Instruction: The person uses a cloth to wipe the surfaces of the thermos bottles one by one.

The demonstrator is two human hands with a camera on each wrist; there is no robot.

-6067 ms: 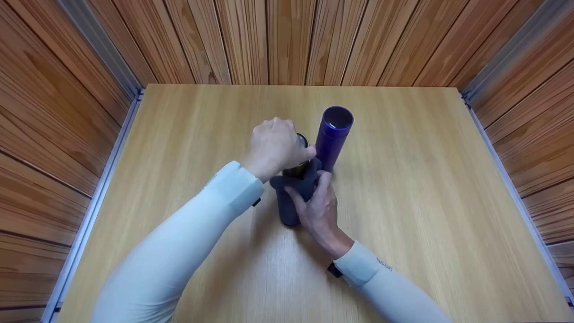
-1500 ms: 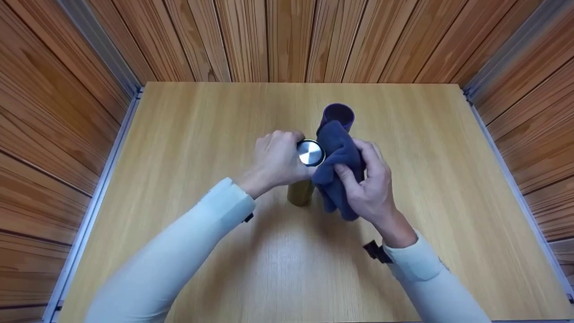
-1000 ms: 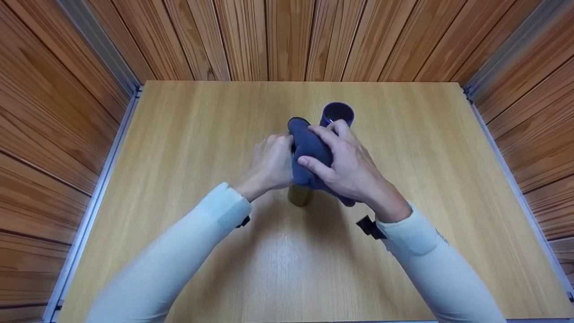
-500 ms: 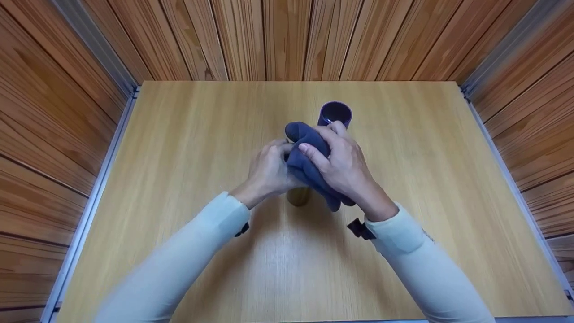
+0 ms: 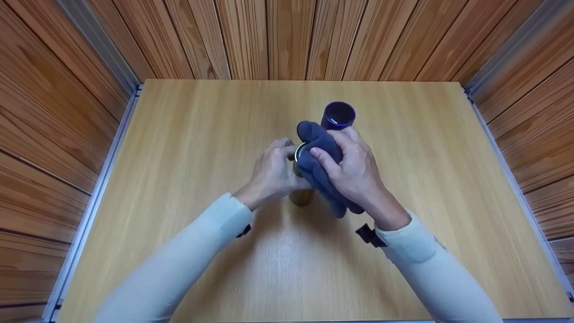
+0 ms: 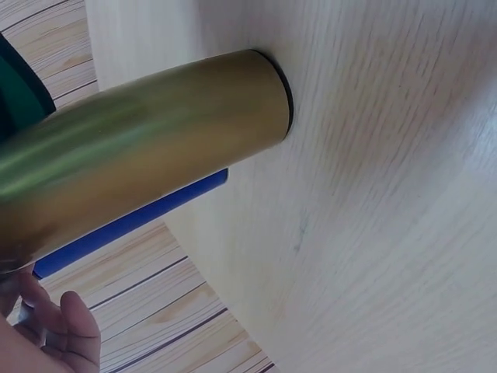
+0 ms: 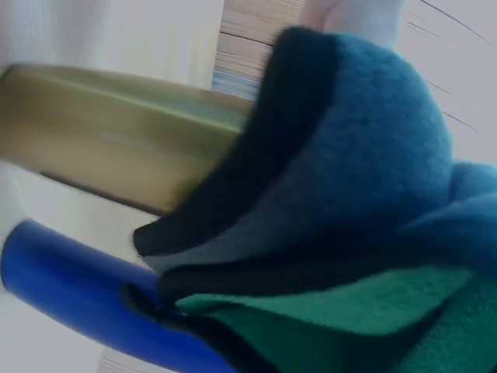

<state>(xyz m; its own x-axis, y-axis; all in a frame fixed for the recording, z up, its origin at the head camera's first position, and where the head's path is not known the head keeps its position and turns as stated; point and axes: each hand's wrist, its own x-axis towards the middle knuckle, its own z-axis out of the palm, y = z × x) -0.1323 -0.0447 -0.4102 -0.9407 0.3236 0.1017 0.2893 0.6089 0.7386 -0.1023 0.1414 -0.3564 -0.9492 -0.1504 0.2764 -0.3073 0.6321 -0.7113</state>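
Observation:
A gold bottle (image 5: pixel 301 197) with a dark base stands on the table, its top partly covered by a dark blue cloth (image 5: pixel 323 139). My left hand (image 5: pixel 273 168) holds the bottle near its top, thumb in front and fingers behind. With my right hand (image 5: pixel 358 170) I grip the cloth and press it against the bottle's upper right side. A strip of the lid's rim shows at the cloth's left edge. The right wrist view reveals the cloth's black hem and green underside (image 7: pixel 373 299), folded against the gold bottle (image 7: pixel 116 128).
A purple bottle (image 5: pixel 338 115) stands upright just behind my right hand; it looks blue in the right wrist view. The light wooden table (image 5: pixel 202 125) is bordered by wood-plank walls (image 5: pixel 287 40) and metal rails (image 5: pixel 98 179).
The cloth came from the bottle's right side over its lid, then shifted slightly right, baring part of the rim. Earliest, it was lower, round the bottle's body. The purple bottle stays put.

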